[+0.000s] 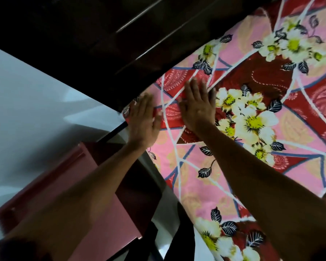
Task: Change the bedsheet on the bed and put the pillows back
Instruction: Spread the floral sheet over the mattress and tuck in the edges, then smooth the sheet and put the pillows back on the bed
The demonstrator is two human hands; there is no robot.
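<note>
A pink and red bedsheet (233, 166) with white flowers and dark leaves covers the bed, filling the right half of the head view. My left hand (143, 121) lies flat with straight fingers on the sheet's corner, close to the dark headboard (120, 53). My right hand (198, 108) presses flat on the sheet just to the right of it, fingers straight and pointing toward the headboard. Neither hand holds anything. No pillows are in view.
A dark glossy wooden headboard runs along the top left. A white wall (26, 110) is at the left. A reddish-pink cabinet or bedside unit (83, 194) stands beside the bed at lower left, with a narrow gap between it and the mattress edge.
</note>
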